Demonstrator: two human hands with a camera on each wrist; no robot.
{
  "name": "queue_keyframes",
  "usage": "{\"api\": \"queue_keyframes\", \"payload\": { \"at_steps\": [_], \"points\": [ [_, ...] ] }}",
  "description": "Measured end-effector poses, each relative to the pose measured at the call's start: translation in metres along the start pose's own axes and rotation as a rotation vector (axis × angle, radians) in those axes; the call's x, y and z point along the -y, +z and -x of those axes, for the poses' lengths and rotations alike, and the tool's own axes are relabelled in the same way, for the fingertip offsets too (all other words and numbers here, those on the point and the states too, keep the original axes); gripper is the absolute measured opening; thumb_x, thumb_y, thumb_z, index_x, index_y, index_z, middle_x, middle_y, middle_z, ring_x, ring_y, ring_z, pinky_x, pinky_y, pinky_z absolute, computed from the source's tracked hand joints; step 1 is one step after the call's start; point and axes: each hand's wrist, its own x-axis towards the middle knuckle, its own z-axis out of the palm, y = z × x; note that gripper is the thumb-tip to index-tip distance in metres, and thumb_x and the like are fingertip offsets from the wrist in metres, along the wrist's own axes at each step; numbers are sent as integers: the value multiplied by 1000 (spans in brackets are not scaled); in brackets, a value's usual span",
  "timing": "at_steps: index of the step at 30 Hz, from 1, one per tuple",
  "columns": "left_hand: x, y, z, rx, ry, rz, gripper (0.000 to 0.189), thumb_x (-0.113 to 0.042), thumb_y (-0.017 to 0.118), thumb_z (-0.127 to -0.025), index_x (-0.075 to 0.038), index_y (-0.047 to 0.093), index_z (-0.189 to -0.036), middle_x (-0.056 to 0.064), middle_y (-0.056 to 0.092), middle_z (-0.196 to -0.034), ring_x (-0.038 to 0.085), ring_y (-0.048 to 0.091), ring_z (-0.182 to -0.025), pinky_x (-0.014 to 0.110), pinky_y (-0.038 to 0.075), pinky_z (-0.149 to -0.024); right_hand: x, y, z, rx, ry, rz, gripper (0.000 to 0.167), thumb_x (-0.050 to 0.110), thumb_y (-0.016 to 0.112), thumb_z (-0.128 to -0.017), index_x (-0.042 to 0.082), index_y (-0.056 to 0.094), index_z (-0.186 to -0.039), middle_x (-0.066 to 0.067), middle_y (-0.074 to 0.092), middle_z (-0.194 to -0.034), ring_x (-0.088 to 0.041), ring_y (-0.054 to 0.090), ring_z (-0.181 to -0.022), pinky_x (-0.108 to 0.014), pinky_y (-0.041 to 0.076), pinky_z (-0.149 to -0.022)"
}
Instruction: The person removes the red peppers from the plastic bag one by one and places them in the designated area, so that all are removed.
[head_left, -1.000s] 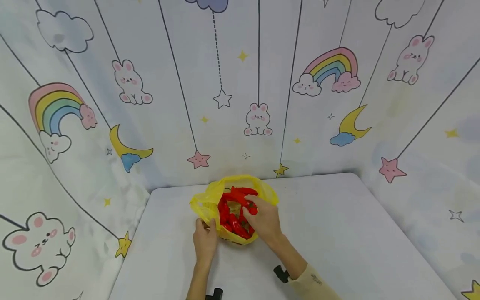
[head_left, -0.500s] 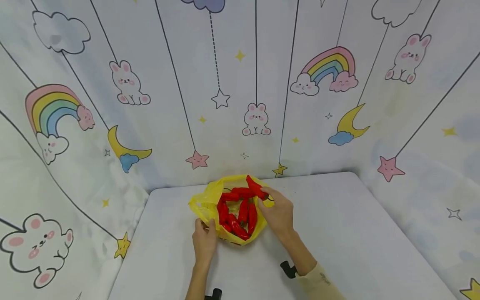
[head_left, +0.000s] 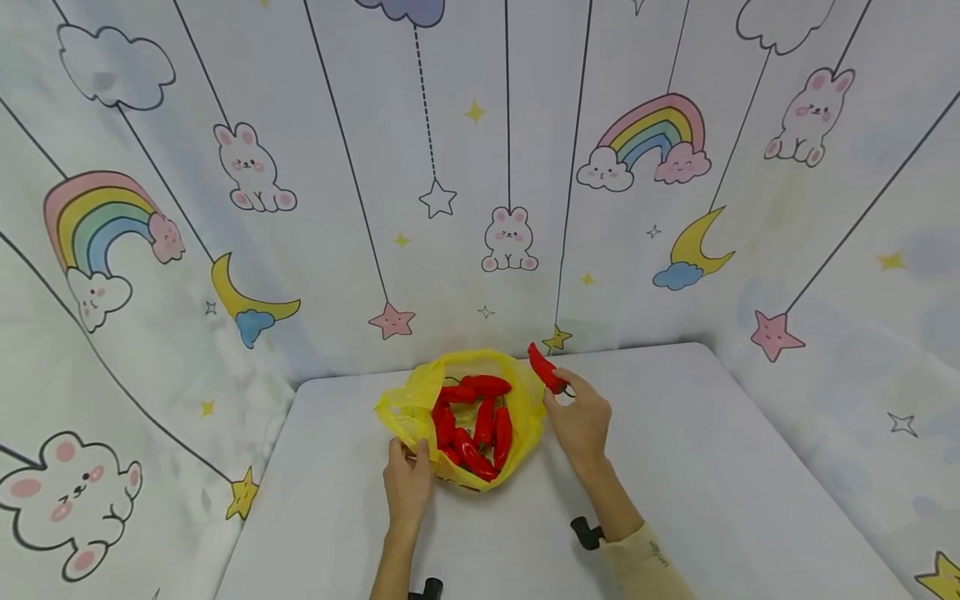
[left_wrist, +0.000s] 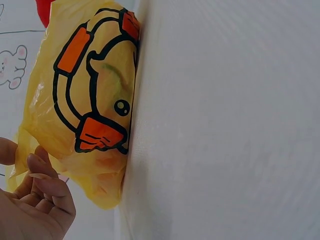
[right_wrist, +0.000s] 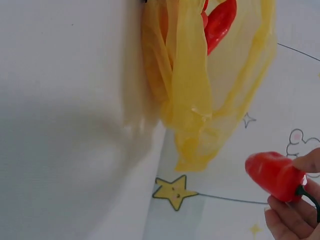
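Sheen among matt surfaces

We see the yellow bag (head_left: 414, 403) as thin, wrinkled, translucent plastic with a soft shine — the red peppers (head_left: 471, 454) inside it look smooth and glossy, as does the single pepper (head_left: 545, 370) by its right edge. Beneath the bag we find a matt tabletop (head_left: 712, 475); behind it, a dull, rippled backdrop (head_left: 630, 308) resembling cloth — lower right of it, a matt fabric sleeve (head_left: 643, 560).

No readable text, only an illegible small mark (head_left: 659, 553) on the right sleeve (head_left: 636, 568)
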Motion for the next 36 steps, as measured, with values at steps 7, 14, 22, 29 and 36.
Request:
{"api": "queue_keyframes", "payload": {
  "at_steps": [7, 14, 22, 29, 36],
  "points": [
    [1, 1, -1, 5, 0, -10, 20, -22, 62, -105, -5, 56, -113, 7, 66, -83, 17, 56, -66, 29, 47, -56, -11, -3, 1, -31, 52, 6, 32, 2, 87, -80, 2, 78, -111, -15, 78, -100, -37, 74, -93, -55, 60, -84],
    [0, 1, 0, 9, -3, -11, 19, -23, 61, -105, -7, 55, -111, 5, 64, -82, 16, 56, -66, 29, 46, -55, -26, -6, 2, -58, 88, 31, 32, 0, 87, -79, 1, 78, -110, -16, 77, -98, -38, 73, -90, -55, 60, -83],
    [-2, 1, 1, 14, -1, 4, 19, -23, 61, -106, -7, 55, -113, 5, 66, -84, 16, 56, -65, 28, 47, -54, -42, -11, 3, -65, 130, 52, 31, -1, 85, -81, -1, 78, -112, -18, 77, -100, -38, 73, -92, -56, 59, -87],
    [-2, 1, 1, 22, -11, -4, 20, -23, 61, -106, -6, 55, -114, 7, 66, -85, 16, 56, -67, 28, 47, -55, -66, -13, 7, -92, 186, 62, 30, -3, 83, -81, 0, 78, -111, -19, 77, -98, -38, 73, -92, -55, 58, -83],
    [-2, 0, 1, 34, -20, -6, 20, -24, 61, -106, -7, 54, -114, 7, 66, -86, 18, 57, -68, 29, 48, -56, -79, -16, 9, -108, 191, 71, 30, -6, 81, -79, 1, 80, -108, -17, 78, -96, -38, 72, -83, -47, 51, -67]
  ]
}}
